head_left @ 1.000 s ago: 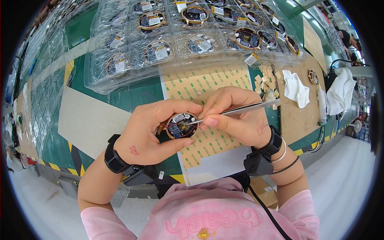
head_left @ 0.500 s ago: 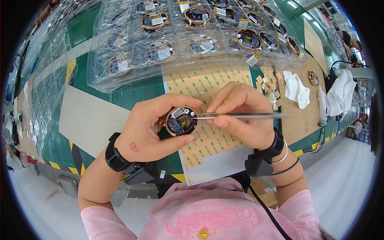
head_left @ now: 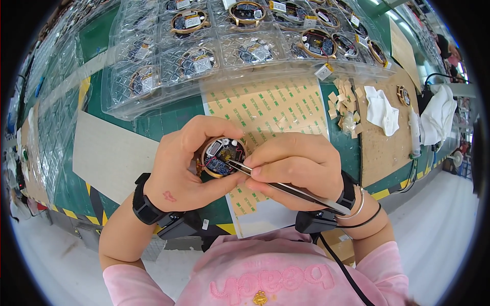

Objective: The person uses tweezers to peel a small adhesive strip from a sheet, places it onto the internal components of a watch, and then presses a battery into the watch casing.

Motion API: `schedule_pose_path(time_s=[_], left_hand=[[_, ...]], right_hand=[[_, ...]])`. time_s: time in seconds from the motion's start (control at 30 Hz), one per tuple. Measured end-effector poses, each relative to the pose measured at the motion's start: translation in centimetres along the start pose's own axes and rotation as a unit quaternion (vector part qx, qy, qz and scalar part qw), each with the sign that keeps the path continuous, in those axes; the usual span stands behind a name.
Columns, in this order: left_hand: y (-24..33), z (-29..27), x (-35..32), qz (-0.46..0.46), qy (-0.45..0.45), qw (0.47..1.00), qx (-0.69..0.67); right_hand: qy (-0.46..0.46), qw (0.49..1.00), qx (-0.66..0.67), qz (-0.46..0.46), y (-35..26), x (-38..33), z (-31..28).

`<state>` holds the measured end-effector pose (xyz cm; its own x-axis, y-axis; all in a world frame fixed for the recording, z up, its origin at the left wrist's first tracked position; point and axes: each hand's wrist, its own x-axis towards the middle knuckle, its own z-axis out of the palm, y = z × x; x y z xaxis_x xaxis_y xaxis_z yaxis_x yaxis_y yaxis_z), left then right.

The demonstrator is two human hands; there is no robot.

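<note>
My left hand (head_left: pixel 184 171) grips a round, gold-rimmed watch case (head_left: pixel 220 154) between thumb and fingers. Its open side faces up and shows a blue circuit board, thin red wires and a small silver part. A pair of metal tweezers (head_left: pixel 291 189) is pinched in my right hand (head_left: pixel 301 171). The tweezer tips reach inside the case, by the edge of the circuit board. Whether they grasp anything there is too small to tell. Beneath both hands lies a tan adhesive sheet (head_left: pixel 265 107) with green print.
Clear plastic trays (head_left: pixel 176 86) with several similar watch cases stand at the back. On the right, a brown board (head_left: pixel 377 153) bears a white cloth (head_left: pixel 381 109) and another gold case (head_left: pixel 403 95). Small tan adhesive pieces (head_left: pixel 345 99) lie beside it. A grey sheet (head_left: pixel 112 155) is at left.
My right hand has moved down, tilting the tweezers from nearly level to a slant. Their tips shifted from the case's right edge to the board inside. The left hand and case moved slightly left.
</note>
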<state>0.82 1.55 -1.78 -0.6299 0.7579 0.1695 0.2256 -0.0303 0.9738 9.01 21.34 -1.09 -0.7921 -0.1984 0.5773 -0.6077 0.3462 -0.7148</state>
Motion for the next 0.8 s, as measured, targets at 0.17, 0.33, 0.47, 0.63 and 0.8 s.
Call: schedule_pose_path(time_s=[0.17, 0.33, 0.47, 0.63, 0.8], left_hand=[[-0.14, 0.07, -0.30, -0.002, 0.006, 1.000, 0.011], [-0.11, 0.01, -0.21, 0.022, 0.008, 0.999, 0.040], [-0.30, 0.25, -0.58, -0.013, 0.028, 0.999, 0.014], [-0.27, 0.24, -0.55, 0.010, 0.033, 0.999, 0.034], [-0.21, 0.17, -0.39, 0.029, 0.028, 0.998, 0.041]], right_hand=[[0.013, 1.000, -0.008, -0.003, -0.01, -0.20, 0.21], [0.013, 0.997, -0.057, -0.060, 0.36, -0.38, 0.69], [0.024, 0.992, -0.086, -0.084, 0.32, -0.41, 0.76], [0.023, 0.989, -0.110, -0.099, -0.10, -0.16, 0.78], [0.018, 0.989, -0.109, -0.094, -0.46, -0.13, 0.73]])
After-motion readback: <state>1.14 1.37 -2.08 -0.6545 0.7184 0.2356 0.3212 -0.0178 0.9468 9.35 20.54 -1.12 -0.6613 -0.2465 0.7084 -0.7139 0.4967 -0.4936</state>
